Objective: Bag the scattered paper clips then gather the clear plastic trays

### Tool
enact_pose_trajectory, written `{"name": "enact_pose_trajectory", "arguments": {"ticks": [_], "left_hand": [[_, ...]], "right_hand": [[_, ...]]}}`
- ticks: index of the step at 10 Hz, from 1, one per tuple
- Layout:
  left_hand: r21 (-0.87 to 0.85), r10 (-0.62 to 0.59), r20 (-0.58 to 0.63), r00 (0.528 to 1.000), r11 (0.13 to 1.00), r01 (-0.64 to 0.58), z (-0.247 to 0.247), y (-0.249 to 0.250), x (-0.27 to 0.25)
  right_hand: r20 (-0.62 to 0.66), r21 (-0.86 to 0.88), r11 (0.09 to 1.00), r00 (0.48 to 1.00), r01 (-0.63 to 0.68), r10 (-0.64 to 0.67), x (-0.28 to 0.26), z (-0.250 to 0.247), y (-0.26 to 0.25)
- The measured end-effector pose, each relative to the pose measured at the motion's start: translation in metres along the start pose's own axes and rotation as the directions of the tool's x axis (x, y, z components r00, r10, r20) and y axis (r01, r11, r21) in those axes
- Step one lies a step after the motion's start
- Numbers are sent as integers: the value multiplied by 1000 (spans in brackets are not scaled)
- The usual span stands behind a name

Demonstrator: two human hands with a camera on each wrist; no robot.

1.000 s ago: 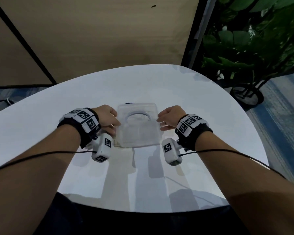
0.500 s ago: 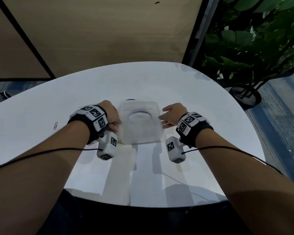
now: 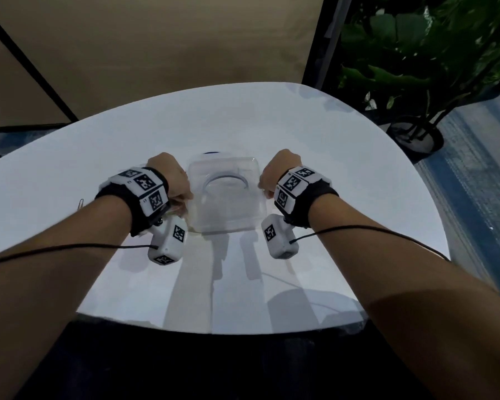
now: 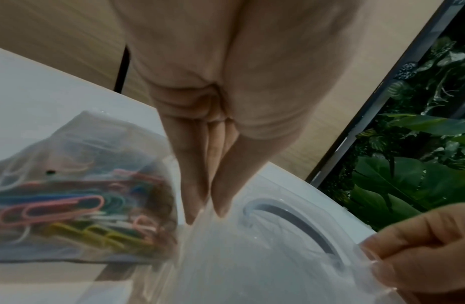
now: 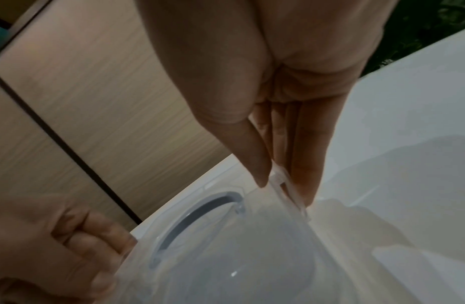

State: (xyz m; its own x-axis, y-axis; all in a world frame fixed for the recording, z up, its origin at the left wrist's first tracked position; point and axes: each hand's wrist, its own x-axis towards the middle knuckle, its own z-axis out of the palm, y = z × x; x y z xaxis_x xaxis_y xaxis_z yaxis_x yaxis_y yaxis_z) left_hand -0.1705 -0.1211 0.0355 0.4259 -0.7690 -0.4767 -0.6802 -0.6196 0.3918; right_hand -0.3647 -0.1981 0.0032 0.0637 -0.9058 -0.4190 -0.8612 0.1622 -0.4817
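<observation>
No readable text, brand or number in any view. Only signs: black-and-white square code markers on wristbands (image 3: 145, 187) (image 3: 293, 183) and on white camera blocks (image 3: 168, 241) (image 3: 277, 236) under wrists; patterns carry no letters. Tiny marks beside markers too small to read.
</observation>
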Motion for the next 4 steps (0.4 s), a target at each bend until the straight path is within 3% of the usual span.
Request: {"name": "enact_pose_trajectory", "arguments": {"ticks": [2, 4], "left_hand": [[-64, -10, 21, 1000, 998, 11, 0, -7, 13], [-2, 53, 84, 995, 999, -53, -29, -14, 33]], "right_hand": [[-92, -41, 998, 995, 43, -47, 9, 2, -1], [130, -104, 995, 991, 4, 10, 16, -14, 2]]}}
